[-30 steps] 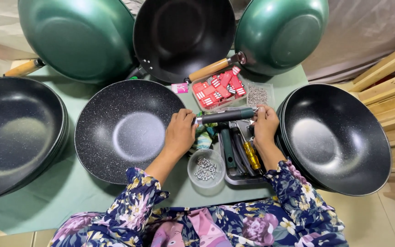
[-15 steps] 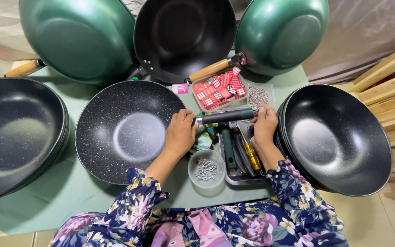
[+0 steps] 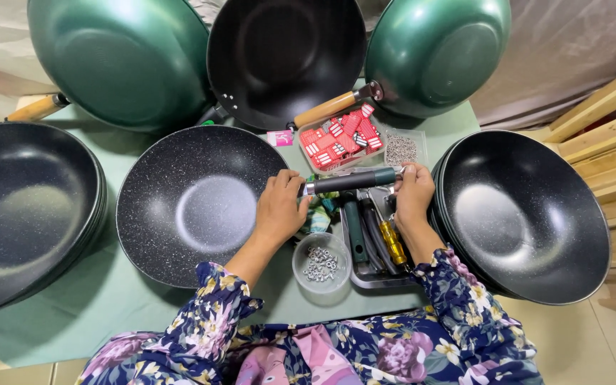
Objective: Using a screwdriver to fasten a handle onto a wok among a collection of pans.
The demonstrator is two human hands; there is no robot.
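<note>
Dark green pan handle with a metal collar (image 3: 351, 181) lies crosswise between both hands, above a metal tray of tools (image 3: 372, 274). Left hand (image 3: 279, 210) clamps its collar end, fingers curled beside the speckled black wok's rim (image 3: 194, 203); right hand (image 3: 411, 196) pinches the far end, close against stacked black woks (image 3: 525, 214). Beyond sits a clear box of red packets (image 3: 340, 135).

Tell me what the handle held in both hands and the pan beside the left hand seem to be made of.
Handle: dark matte grip, probably plastic or rubber-coated, with a shiny metal collar at its left end. Both the left hand and right hand hold it.
Speckled pan: likely metal with a black non-stick coating; pale flecks and a soft sheen suggest this.
</note>
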